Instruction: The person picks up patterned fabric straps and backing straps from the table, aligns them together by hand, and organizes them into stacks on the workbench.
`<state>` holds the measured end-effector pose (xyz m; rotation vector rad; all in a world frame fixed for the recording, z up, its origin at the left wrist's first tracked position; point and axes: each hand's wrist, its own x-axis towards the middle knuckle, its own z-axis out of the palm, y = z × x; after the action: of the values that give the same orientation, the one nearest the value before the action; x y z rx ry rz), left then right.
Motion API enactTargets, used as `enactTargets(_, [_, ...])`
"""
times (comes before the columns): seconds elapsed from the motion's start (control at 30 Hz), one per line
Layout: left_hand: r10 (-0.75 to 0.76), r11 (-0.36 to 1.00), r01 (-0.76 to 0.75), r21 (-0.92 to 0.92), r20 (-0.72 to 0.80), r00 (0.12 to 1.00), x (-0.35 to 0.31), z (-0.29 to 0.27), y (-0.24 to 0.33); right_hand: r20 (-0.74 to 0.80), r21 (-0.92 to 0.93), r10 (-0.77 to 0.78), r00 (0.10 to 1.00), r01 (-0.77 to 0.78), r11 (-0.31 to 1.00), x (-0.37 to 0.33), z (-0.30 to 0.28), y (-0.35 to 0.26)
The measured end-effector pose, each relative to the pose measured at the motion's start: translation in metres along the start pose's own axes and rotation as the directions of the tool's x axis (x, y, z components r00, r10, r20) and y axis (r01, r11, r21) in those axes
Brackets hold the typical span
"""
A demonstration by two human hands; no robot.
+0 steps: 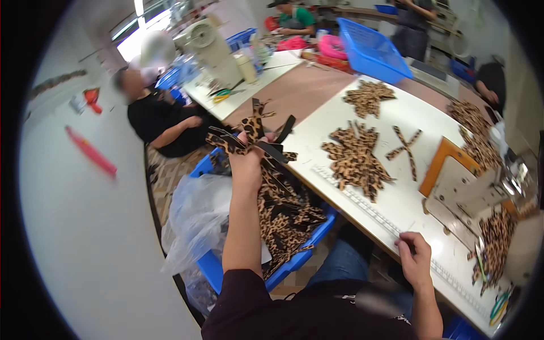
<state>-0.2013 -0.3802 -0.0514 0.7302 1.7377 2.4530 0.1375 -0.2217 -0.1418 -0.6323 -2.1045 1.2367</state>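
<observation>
While the white worktable [409, 205] is filling the right of the view, the blue tub [300, 258] is sitting beside its near-left edge, holding a tangle of leopard-print strips [283, 218] with a clear plastic bag [198, 207] slumping over its left side. The sewing machine [476, 192] is occupying the table's right end. Two leopard piles are lying on the tabletop: a larger pile [354, 156] nearer the person, a smaller pile [368, 98] farther back.

Work in hand: a bunch of strips [252, 129], being held above the tub, ends splaying, some dark undersides showing. The left hand [247, 152] is clamping on it, fingers wrapped round. The right hand [416, 256] is resting at the table edge by the printed ruler [371, 214], fingers curling toward the thumb; cannot tell whether anything is between them. Crossed strips [404, 150] are lying right of the larger pile.

Handling notes (judgement): gripping near mid-length should be limiting slippage; lifting slowly should be freeing any snagged tails; using the idle hand to tease apart crossed ends should be preventing twists.
</observation>
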Motion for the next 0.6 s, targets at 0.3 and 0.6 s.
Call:
enactTargets(0.3, [0.02,0.758,-0.55,0.35,0.831,0.556,-0.103,0.218,-0.06,-0.546,0.423,0.209,0.811,0.051,0.904,0.034,-0.068,0.009])
enactTargets(0.6, [-0.165,0.782,-0.504,0.367,0.901,0.401,-0.124,0.26,-0.095,-0.501,0.0,0.118,0.857,-0.136,0.991,0.03,-0.093,0.025])
